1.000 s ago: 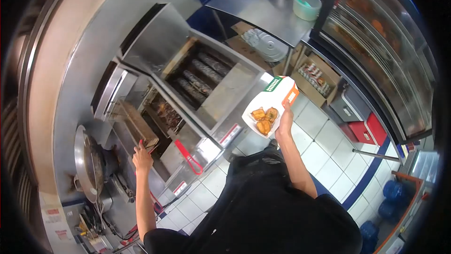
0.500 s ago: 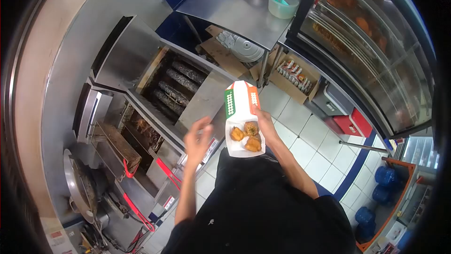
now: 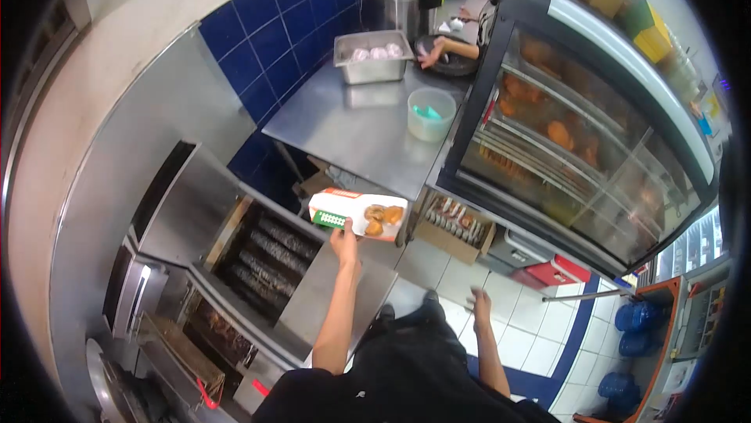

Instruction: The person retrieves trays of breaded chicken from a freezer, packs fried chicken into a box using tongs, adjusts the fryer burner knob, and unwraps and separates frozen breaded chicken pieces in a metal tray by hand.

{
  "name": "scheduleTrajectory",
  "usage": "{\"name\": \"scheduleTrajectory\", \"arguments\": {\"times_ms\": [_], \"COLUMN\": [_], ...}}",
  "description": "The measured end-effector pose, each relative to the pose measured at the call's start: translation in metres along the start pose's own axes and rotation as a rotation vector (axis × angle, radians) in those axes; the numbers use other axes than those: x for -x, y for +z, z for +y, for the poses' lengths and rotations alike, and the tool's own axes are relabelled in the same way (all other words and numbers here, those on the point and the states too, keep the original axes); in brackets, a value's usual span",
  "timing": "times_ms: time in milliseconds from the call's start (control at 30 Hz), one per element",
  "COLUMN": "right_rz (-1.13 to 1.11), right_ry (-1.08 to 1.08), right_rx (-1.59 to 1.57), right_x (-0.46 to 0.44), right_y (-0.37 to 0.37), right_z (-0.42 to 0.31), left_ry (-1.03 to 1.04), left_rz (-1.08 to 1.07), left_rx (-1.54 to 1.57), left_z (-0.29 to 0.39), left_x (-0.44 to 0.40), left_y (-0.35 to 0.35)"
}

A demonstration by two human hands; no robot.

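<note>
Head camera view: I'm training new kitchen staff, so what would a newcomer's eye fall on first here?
Probably the white, green and orange box with browned food pieces, held in the left hand near the middle. Next, likely the large glass-fronted cabinet at the upper right, with more browned food inside. The blue wall tiles at the upper left stand out too.

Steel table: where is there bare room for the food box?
The steel table has a wide bare patch between its front edge, the metal pan and the plastic tub. Its far end is crowded: pan, black dish, another person's hand. The fryer's flat ledge, under the left arm, also looks bare.
</note>
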State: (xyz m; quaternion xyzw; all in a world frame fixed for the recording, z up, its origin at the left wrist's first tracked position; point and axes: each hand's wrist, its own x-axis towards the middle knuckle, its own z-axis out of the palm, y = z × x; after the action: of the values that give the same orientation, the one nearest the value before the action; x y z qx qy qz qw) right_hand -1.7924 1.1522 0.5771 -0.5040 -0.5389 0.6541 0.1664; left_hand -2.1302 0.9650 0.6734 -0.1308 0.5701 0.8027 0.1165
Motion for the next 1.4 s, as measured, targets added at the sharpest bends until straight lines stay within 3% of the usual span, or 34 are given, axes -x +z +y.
{"name": "scheduleTrajectory", "arguments": {"times_ms": [67,100,133,200,300,400,467,567,633,667,700,733,767,833,867,900,967,1067,1200,1267,1300,1333,1400], "right_rz": [0.179,0.216,0.292,0.287,0.15,-0.112,-0.301,-0.463,-0.459,-0.442,-0.186,-0.269,-0.337,-0.485,-0.572,-0.545,-0.872,-0.952,-1.079,-1.114,-0.986,-1.003,-1.199], "right_ry": [0.041,0.211,0.209,0.517,0.623,0.437,0.185,-0.276,-0.413,0.098,0.504,0.455,0.372,0.229,0.165,0.298,0.12,0.309,0.458,0.456,0.371,0.337,0.167], "right_rx": [0.112,0.118,0.058,0.104,0.35,0.762,1.06,1.317,1.269,0.745,0.213,0.195,0.203,0.203,0.197,0.385,0.27,0.608,0.938,1.071,1.226,1.24,1.304], "right_x": [-0.036,-0.04,-0.037,0.001,0.005,-0.018,-0.036,-0.088,-0.122,-0.152,-0.178,-0.21,-0.236,-0.266,-0.282,-0.299,-0.343,-0.352,-0.314,-0.281,-0.255,-0.233,-0.173], "right_y": [-0.068,-0.103,-0.135,-0.164,-0.184,-0.198,-0.205,-0.213,-0.204,-0.185,-0.158,-0.145,-0.128,-0.106,-0.088,-0.061,-0.05,0.004,0.047,0.069,0.087,0.1,0.123], "right_z": [0.111,0.151,0.199,0.185,0.186,0.19,0.195,0.202,0.187,0.169,0.131,0.111,0.084,0.043,0.022,0.005,0.028,0.02,0.043,0.056,0.068,0.072,0.085], "left_ry": [-0.025,-0.007,0.011,-0.006,-0.087,-0.163,-0.228,-0.311,-0.375,-0.394,-0.414,-0.436,-0.447,-0.129,-0.14,-0.239,-0.377,-0.297,-0.201,-0.121,-0.147,-0.172,-0.183], "left_rz": [0.006,0.044,0.084,0.055,-0.153,-0.287,-0.33,-0.222,-0.264,-0.323,-0.434,-0.537,-0.464,-0.726,-0.606,-0.484,-0.136,0.28,0.494,0.618,0.629,0.637,0.629], "left_rx": [-0.087,-0.013,0.06,0.05,-0.154,-0.264,-0.175,-0.372,-0.5,-0.524,-0.739,-0.947,-0.92,-1.287,-1.26,-1.312,-1.323,-1.083,-0.827,-0.756,-0.726,-0.698,-0.792], "left_z": [-0.028,-0.031,-0.038,-0.062,-0.059,-0.094,-0.112,-0.147,-0.185,-0.206,-0.206,-0.205,-0.225,-0.279,-0.274,-0.262,-0.254,-0.235,-0.196,-0.217,-0.228,-0.24,-0.289], "left_x": [-0.062,-0.08,-0.101,-0.14,-0.128,-0.124,-0.097,-0.036,0.009,0.031,0.056,0.08,0.093,0.115,0.121,0.124,0.132,0.148,0.205,0.245,0.266,0.289,0.335], "left_y": [0.024,0.046,0.064,0.085,0.119,0.116,0.107,0.103,0.084,0.069,0.066,0.062,0.044,-0.003,-0.012,-0.02,-0.04,-0.068,-0.099,-0.12,-0.134,-0.147,-0.183]}}
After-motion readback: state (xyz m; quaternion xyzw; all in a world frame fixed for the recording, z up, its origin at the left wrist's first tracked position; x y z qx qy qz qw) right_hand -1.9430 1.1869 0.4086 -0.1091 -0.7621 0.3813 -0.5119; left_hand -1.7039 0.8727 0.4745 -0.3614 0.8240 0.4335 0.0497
